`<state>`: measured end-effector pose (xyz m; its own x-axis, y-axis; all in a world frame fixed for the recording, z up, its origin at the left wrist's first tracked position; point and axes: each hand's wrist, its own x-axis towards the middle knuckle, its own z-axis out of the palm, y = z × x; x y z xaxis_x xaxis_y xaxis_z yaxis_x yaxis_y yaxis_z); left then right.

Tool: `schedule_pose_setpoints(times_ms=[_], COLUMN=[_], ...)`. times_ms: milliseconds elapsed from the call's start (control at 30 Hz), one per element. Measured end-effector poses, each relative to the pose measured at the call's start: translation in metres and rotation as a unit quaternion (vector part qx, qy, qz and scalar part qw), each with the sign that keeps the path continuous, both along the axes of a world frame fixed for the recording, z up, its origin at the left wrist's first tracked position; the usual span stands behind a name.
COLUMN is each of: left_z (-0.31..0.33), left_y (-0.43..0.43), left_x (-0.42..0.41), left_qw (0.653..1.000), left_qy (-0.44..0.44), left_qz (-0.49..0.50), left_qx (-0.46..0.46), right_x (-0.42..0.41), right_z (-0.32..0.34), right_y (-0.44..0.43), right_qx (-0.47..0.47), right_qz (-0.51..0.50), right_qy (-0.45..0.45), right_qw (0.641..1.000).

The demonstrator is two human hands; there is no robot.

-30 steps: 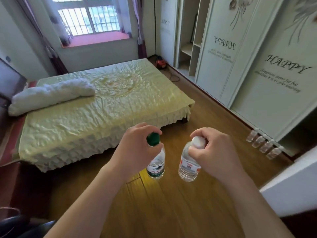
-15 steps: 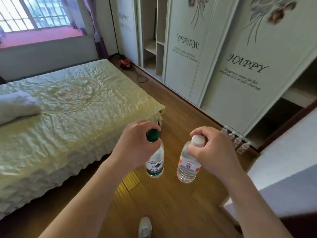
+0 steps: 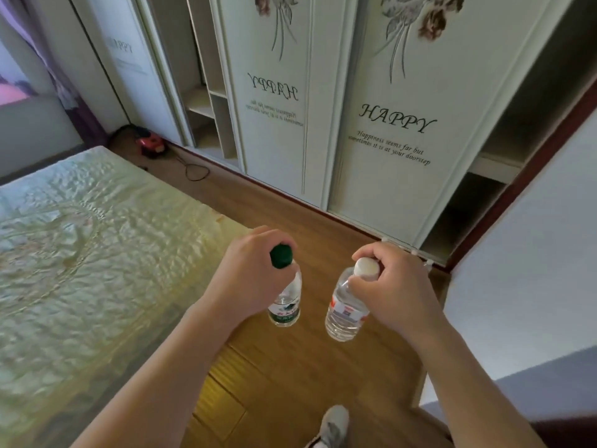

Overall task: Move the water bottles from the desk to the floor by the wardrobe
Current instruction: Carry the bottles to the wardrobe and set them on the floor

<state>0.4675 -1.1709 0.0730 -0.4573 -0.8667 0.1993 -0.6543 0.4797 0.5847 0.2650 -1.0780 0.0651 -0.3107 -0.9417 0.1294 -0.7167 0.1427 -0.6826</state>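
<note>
The green-capped water bottle [image 3: 286,307] was still held by its neck in the left grip [image 3: 248,279], fingers curled round it. The white-capped water bottle [image 3: 344,315] was pinched just below its cap by the right grip [image 3: 395,294]. Both were carried upright above the wooden floor [image 3: 290,376], side by side but apart. Compared with half a second before, the wardrobe [image 3: 387,140] was seen nearer and larger at 12 to 2 o'clock. The bed [image 3: 97,253] was shifted toward 9 o'clock. The floor bottles [image 3: 428,264] at the wardrobe's foot were mostly hidden behind the right grip. A shoe [image 3: 332,425] was seen at 6 o'clock.
</note>
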Motion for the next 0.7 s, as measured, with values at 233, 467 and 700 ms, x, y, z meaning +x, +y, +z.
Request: schedule_pose_setpoints(times_ms=[233, 467, 700], left_z=[-0.010, -0.014, -0.016], left_y=[-0.098, -0.183, -0.263], left_x=[-0.073, -0.143, -0.203], left_qw=[1.000, 1.000, 0.999], left_qy=[-0.011, -0.007, -0.001], left_qz=[-0.015, -0.022, -0.052], left_qx=[-0.022, -0.013, 0.006], right_x=[-0.067, -0.136, -0.187], right_z=[-0.016, -0.017, -0.015], right_y=[-0.092, -0.174, -0.240], right_qx=[0.004, 0.003, 0.016], right_qz=[-0.019, -0.034, -0.067], right_qy=[-0.005, -0.016, -0.014], right_qw=[1.000, 0.999, 0.998])
